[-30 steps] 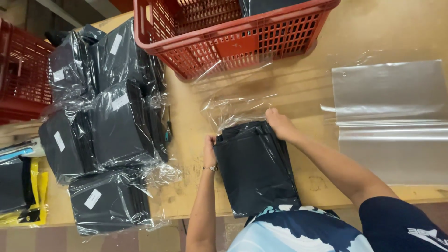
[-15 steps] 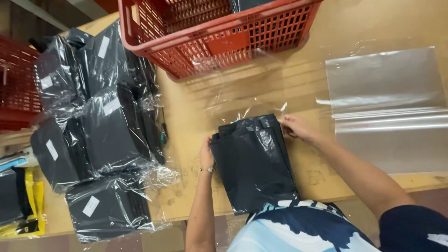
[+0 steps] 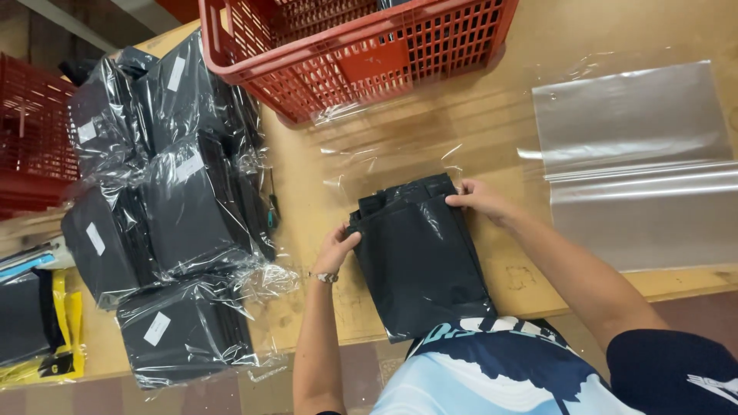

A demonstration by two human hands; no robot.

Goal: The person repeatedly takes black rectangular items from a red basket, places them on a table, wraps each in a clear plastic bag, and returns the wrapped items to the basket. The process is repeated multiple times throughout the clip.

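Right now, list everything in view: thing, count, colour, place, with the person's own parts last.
dark folded garment: one, black, in a clear bag at the near table edge, held at both sides.
bagged garments: a pile, exact count unclear, black in clear plastic with white labels, left of the table.
basket: one, red, far middle of the table.
second basket: one, red, far left.
empty clear bags: a stack, transparent, right side.
yellow and black packet: one, lower left.
table: one, light wood.
left hand: on the bag's left edge, watch at the wrist.
right hand: on its upper right corner.
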